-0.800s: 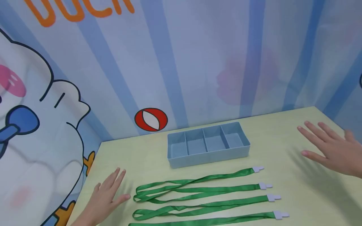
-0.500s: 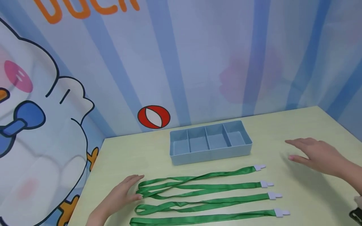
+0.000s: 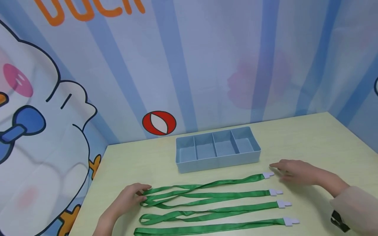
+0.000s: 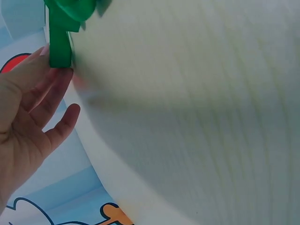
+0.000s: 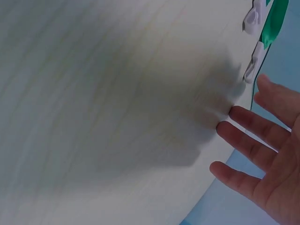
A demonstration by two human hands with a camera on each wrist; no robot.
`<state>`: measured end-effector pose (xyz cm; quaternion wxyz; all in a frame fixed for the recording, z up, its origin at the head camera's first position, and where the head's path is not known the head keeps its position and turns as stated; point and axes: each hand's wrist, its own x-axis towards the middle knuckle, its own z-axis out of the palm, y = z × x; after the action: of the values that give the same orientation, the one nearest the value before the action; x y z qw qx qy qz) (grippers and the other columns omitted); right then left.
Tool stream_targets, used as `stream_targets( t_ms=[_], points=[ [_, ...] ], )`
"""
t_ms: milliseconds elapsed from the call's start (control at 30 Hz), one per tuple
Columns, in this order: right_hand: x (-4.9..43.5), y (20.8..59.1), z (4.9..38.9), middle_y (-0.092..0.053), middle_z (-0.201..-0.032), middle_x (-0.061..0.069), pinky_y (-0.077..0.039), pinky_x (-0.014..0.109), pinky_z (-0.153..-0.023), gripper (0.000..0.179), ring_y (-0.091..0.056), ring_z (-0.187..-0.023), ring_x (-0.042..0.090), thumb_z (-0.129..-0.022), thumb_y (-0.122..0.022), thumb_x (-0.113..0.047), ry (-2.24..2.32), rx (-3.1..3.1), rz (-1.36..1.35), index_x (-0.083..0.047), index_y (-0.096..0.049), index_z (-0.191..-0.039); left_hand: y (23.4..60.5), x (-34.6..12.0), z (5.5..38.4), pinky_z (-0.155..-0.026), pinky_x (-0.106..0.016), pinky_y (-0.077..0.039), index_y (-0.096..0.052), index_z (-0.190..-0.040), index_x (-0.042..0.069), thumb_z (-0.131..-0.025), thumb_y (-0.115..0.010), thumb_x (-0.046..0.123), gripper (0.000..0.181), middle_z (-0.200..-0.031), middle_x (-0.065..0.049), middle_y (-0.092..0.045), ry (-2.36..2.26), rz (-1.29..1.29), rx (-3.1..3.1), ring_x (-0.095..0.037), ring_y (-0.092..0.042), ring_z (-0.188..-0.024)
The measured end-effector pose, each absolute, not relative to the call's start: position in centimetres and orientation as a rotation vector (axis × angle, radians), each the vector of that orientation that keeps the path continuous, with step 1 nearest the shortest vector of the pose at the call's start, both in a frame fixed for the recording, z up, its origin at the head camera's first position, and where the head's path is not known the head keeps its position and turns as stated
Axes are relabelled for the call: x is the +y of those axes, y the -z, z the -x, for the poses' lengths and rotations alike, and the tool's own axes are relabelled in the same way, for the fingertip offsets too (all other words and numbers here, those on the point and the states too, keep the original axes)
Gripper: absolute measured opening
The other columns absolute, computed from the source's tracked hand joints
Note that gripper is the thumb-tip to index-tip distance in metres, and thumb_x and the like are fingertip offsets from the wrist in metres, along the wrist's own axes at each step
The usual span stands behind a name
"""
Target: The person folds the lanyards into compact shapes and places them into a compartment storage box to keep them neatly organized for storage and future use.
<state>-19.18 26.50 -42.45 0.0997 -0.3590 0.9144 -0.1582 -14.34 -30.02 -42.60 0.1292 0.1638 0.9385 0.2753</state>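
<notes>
Several green lanyards with white plastic clips lie in rows across the table. At the looped left end of the farthest lanyard (image 3: pixel 227 181) is my left hand (image 3: pixel 125 200), thumb and index finger apart on either side of the loop. The left wrist view shows the green strap (image 4: pixel 61 44) against its fingertips. My right hand (image 3: pixel 298 171) hovers just right of that lanyard's white clip (image 3: pixel 268 175), fingers extended and holding nothing. In the right wrist view its fingers are spread below a white clip (image 5: pixel 253 63). Nearer lie a second lanyard (image 3: pixel 224 195), a third (image 3: pixel 230 209) and the front lanyard (image 3: pixel 212 227).
A blue-grey tray (image 3: pixel 218 163) with several compartments stands behind the lanyards, near the wall. The pale yellow table (image 3: pixel 307 137) meets a striped blue backdrop (image 3: pixel 203 65) printed with a cartoon duck (image 3: pixel 53 131). A black object (image 3: pixel 339 221) is at the right sleeve.
Both hands have come inward and lower: the left to the looped end of the farthest lanyard, the right leftward to its clip. The lanyards and tray stay in place; the head view shifted slightly.
</notes>
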Motion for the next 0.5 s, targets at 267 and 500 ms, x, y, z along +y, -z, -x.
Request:
stream_targets(
  t_ms=[267,500],
  points=[
    [23.3,43.1,19.8,-0.053,-0.080,-0.003,-0.035,0.021,-0.050,0.025,-0.038,-0.062,0.004,-0.083,-0.069,-0.016,0.376,2.848,1.090,-0.004,-0.068,-0.104,43.5,-30.1,14.9,-0.069,-0.027,-0.048,-0.069,-0.104,0.005,-0.082,-0.068,0.005,0.021,-0.095,-0.002,-0.066,-0.797,-0.424,2.777,-0.014,-0.057,-0.080],
    [22.2,43.2,20.2,-0.050,-0.074,-0.009,-0.036,0.023,-0.052,0.010,-0.042,-0.062,0.004,-0.079,-0.072,-0.010,0.421,2.865,1.075,-0.016,-0.064,-0.080,43.4,-30.0,15.0,-0.068,-0.027,-0.048,-0.071,-0.090,0.007,-0.082,-0.067,0.001,0.011,-0.088,0.000,-0.064,-0.822,-0.409,2.789,-0.013,-0.056,-0.078]
  ],
)
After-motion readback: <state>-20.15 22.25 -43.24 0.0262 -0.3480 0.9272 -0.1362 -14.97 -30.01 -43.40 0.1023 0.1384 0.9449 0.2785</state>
